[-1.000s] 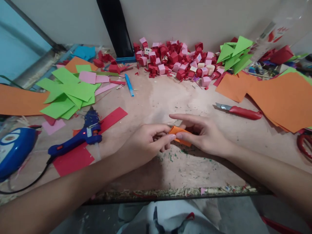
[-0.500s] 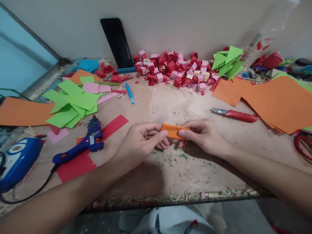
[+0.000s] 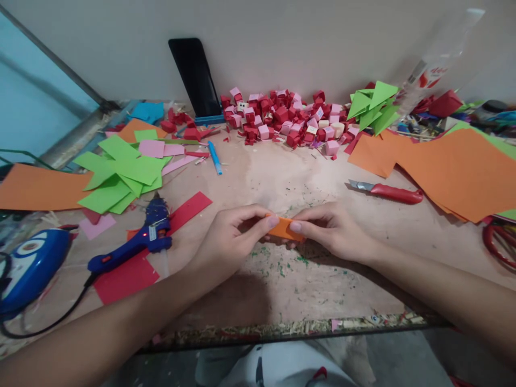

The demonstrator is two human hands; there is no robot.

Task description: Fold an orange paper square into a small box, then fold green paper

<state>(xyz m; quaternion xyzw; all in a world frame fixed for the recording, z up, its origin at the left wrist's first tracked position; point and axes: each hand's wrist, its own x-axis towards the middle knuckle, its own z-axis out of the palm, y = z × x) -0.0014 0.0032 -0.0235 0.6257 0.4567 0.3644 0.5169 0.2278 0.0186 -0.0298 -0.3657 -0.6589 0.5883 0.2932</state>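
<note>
A small piece of folded orange paper point(image 3: 283, 228) is held just above the wooden tabletop point(image 3: 258, 183). My left hand point(image 3: 242, 231) pinches its left end, thumb on top. At the right end, my right hand point(image 3: 328, 228) grips it the same way, thumb lying across the near face. The fingers under the paper are mostly hidden. To the right lies a red-handled utility knife point(image 3: 397, 193). Left of my hands rests a blue hot glue gun point(image 3: 139, 242), its small red light lit, beside a strip of red paper point(image 3: 191, 210).
Pink and red folded paper pieces point(image 3: 282, 118) are heaped along the wall, near a leaning black phone point(image 3: 193, 78). Green paper strips point(image 3: 121, 172) lie left; orange sheets point(image 3: 455, 172), a plastic bottle point(image 3: 439, 64) and red-handled scissors point(image 3: 494, 242) are right. A blue marker point(image 3: 215, 157) lies behind.
My right hand has shifted slightly left along the orange paper, which now looks narrower from front to back. Both hands keep their pinch on it. The view has tilted a little.
</note>
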